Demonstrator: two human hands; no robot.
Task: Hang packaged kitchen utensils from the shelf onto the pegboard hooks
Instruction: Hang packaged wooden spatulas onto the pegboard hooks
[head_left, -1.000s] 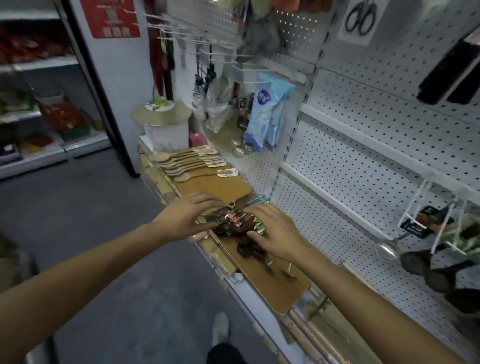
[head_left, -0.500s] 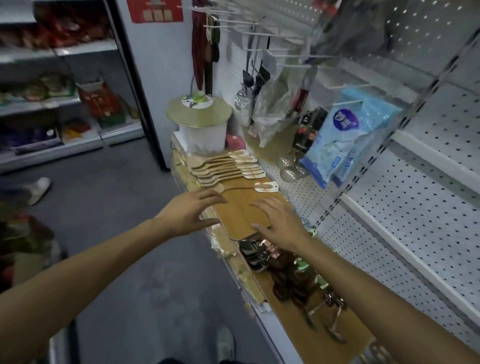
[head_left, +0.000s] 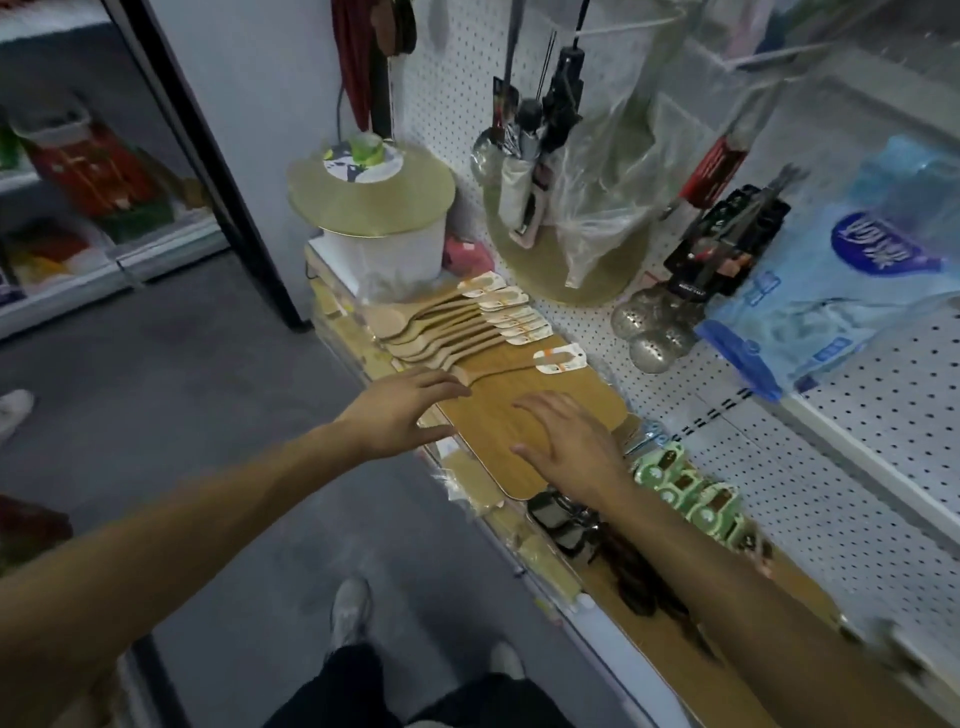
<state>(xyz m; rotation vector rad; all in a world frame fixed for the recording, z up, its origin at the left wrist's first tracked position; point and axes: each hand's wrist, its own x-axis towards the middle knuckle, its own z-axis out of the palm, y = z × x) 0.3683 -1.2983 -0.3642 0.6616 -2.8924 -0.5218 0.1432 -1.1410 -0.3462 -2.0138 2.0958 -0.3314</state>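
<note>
Hovering over the wooden board (head_left: 524, 410) on the shelf (head_left: 613, 618), I log: left hand (head_left: 400, 410) fingers spread, holding nothing; right hand (head_left: 566, 441) flat, fingers splayed. Packaged wooden spoons (head_left: 457, 322) at twelve o'clock. Green-carded utensils (head_left: 696, 493) at three. Pegboard (head_left: 753, 441) beyond, hung strainers (head_left: 649, 327) at one o'clock.

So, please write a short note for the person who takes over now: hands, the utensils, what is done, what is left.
Left hand: open, holds nothing, fingertips near the closest wooden spoon.
Right hand: open, holds nothing, over the wooden board.
Wooden spoons: in a row on the shelf, each with a card tag.
Done: none of these spoons is picked up.
Left: pick the spoons up and hang them on the pegboard hooks.
</note>
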